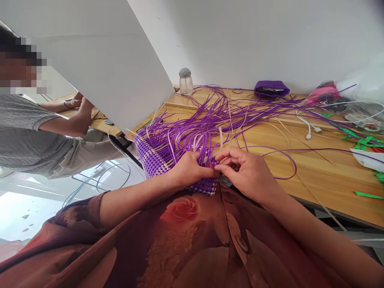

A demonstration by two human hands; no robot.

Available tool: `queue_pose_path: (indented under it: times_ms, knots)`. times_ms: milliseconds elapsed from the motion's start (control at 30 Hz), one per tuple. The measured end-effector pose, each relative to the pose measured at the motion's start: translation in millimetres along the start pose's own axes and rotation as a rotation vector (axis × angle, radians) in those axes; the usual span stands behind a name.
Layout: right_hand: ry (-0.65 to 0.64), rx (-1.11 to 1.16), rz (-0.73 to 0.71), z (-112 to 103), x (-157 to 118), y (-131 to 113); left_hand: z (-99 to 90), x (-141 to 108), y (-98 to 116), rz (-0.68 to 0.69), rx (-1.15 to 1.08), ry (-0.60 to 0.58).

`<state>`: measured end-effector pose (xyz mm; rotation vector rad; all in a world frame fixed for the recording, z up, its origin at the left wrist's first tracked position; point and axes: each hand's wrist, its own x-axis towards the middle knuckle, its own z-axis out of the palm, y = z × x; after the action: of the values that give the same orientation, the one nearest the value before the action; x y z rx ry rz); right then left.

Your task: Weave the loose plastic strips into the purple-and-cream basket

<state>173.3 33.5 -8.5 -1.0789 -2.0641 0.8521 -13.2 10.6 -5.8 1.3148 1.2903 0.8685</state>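
Note:
A purple and cream woven basket (151, 160) rests at the table's near edge, against my shirt. Many loose purple strands (207, 116), with some pale ones among them, fan out from its rim over the table. My left hand (192, 170) grips the basket's near right edge, thumb pressed on the weave. Right beside it, my right hand (241, 166) pinches a purple strand (214, 161) at the corner between thumb and forefinger. The fingers partly hide the spot where strand and weave meet.
A lidded bottle (186, 82) stands at the back, near a white partition (114, 52). Farther right lie a purple woven pouch (271, 89), a white cable (309, 130) and green strips (367, 142). Another person (54, 132) works on the left.

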Motion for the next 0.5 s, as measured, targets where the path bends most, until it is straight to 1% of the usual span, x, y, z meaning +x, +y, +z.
queue_pose_path:
  times_ms: [67,133,233,300,333,367,433,500]
  knots:
    - [0.035,-0.078,-0.102,1,-1,-3,-0.1,1,-2,0.005,0.007,-0.007]
    - [0.039,-0.171,-0.200,2,-2,-5,-0.9,3,-6,0.012,0.019,-0.018]
    - [0.058,-0.274,-0.303,4,-5,-10,-1.8,6,-11,0.026,0.047,-0.023]
    - [0.076,-0.267,-0.315,2,-7,-18,-1.7,8,-12,0.043,0.069,-0.028]
    - [0.065,-0.241,-0.304,0,-9,-24,-1.5,9,-12,0.057,0.080,-0.030]
    - [0.040,-0.204,-0.287,-4,-11,-29,-1.2,9,-13,0.071,0.090,-0.035]
    - [-0.063,-0.122,-0.242,-18,-15,-38,-0.7,10,-13,0.101,0.108,-0.040]
    - [-0.132,-0.063,-0.214,-35,-21,-40,-0.4,10,-15,0.125,0.117,-0.048]
